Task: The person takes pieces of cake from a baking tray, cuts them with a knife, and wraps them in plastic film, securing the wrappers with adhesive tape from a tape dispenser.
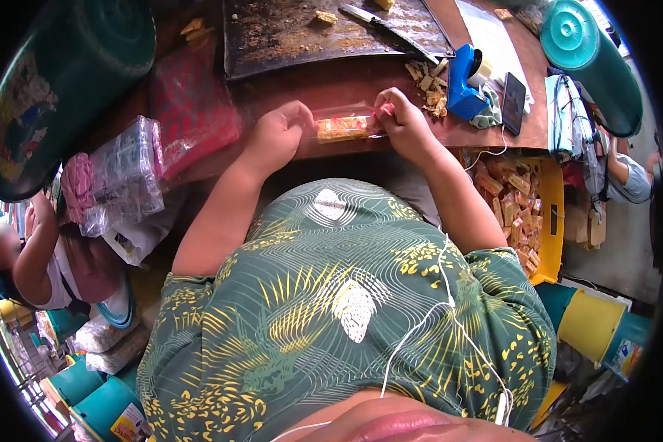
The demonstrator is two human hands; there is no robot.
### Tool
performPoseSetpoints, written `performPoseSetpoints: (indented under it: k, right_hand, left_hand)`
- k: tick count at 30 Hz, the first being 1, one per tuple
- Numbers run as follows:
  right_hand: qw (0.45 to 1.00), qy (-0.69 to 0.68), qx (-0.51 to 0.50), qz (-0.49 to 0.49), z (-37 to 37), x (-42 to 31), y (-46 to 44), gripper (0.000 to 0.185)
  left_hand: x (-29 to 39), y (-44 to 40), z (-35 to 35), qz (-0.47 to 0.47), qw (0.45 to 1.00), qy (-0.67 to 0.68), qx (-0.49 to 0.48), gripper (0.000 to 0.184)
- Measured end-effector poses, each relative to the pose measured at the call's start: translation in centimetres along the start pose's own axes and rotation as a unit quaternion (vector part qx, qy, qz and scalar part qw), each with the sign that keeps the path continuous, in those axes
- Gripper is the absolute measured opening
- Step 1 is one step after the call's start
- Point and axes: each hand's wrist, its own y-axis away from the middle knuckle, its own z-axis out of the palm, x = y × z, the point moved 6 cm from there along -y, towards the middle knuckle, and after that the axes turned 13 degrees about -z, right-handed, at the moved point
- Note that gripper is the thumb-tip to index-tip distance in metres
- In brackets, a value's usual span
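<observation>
A golden snack bar in a clear plastic wrapper with red print (342, 128) is held level above the front of the table, between my two hands. My left hand (278, 138) is closed in a pinch at the wrapper's left end. At the other end, the fingers of my right hand (405, 125) are closed on the bunched plastic. Just beyond my right hand lie broken snack pieces (431, 87) beside a blue tape dispenser (464, 81).
A dark tray (287, 37) with a knife (387, 31) lies at the back. Red-printed plastic bags (191, 110) are on the left. On the right are a phone (513, 103), a green container (589, 59) and a yellow crate (552, 228) of wrapped bars. Another person (40, 258) is at far left.
</observation>
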Motion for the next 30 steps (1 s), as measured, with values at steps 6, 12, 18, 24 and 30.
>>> performPoseSetpoints:
  k: [6,12,18,24,30]
  right_hand:
    - [0.997,0.048,-0.057,0.013,0.6,-0.5,0.2,0.011]
    - [0.985,0.169,-0.041,-0.012,-0.4,-1.7,0.3,0.019]
    - [0.912,0.377,-0.117,-0.113,-1.5,-1.2,0.3,0.018]
    - [0.905,0.374,-0.124,-0.158,-0.6,-2.4,-0.4,0.01]
    - [0.858,0.454,-0.145,-0.193,1.9,-5.2,3.4,0.019]
  left_hand:
    - [2.0,0.9,0.7,-0.027,0.998,0.055,-0.002,0.019]
    - [6.0,3.4,-0.1,0.129,0.912,-0.325,0.214,0.012]
    - [3.2,2.9,-1.3,0.115,0.895,-0.369,0.221,0.016]
    - [5.6,2.7,-0.7,0.068,0.903,-0.392,0.162,0.012]
    - [5.6,6.0,2.5,0.161,0.799,-0.552,0.175,0.012]
